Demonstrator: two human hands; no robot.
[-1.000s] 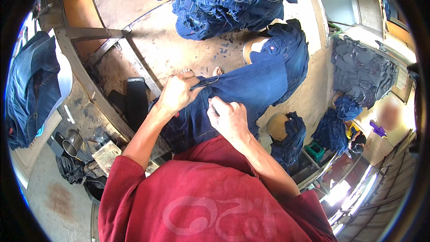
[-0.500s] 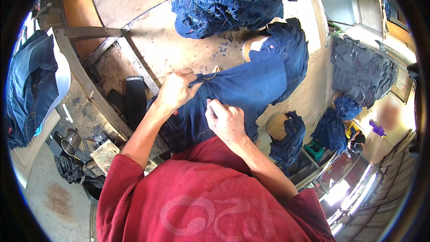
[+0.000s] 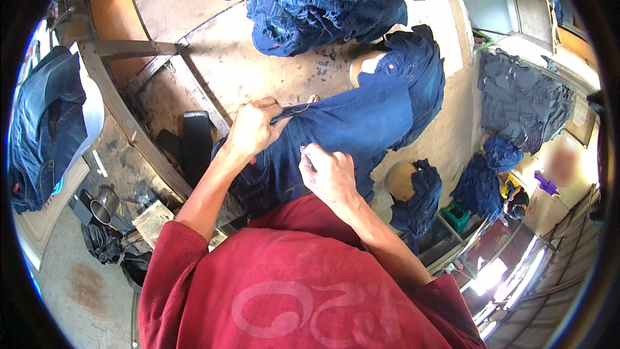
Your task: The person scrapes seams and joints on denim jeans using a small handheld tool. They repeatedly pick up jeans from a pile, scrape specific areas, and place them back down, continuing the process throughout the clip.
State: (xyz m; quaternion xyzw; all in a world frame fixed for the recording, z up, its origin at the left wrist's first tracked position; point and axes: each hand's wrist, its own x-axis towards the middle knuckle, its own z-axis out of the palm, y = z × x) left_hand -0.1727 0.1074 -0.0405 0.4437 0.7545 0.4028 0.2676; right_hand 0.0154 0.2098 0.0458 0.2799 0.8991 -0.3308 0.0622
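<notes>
A pair of dark blue jeans (image 3: 371, 116) stretches across in front of me, its leg running up and to the right. My left hand (image 3: 257, 130) is closed on a bunched edge of the denim, by a light-coloured seam. Close by on the right, my right hand (image 3: 329, 173) is held in a pinch just over the cloth. Its curled fingers hide whatever they hold, if anything. The far part of the jeans lies in a dark heap beside a round tan board end (image 3: 365, 68).
A tall pile of jeans (image 3: 323, 6) stands ahead. More denim (image 3: 45, 129) hangs at the left, near a metal mug (image 3: 104, 205). To the right are a second round board (image 3: 400, 181), dark grey garments (image 3: 523, 100) and a green crate (image 3: 454, 218). A wooden frame (image 3: 139, 148) runs along my left.
My right hand has shifted very slightly to the right over the denim. The left hand keeps its grip in nearly the same place.
</notes>
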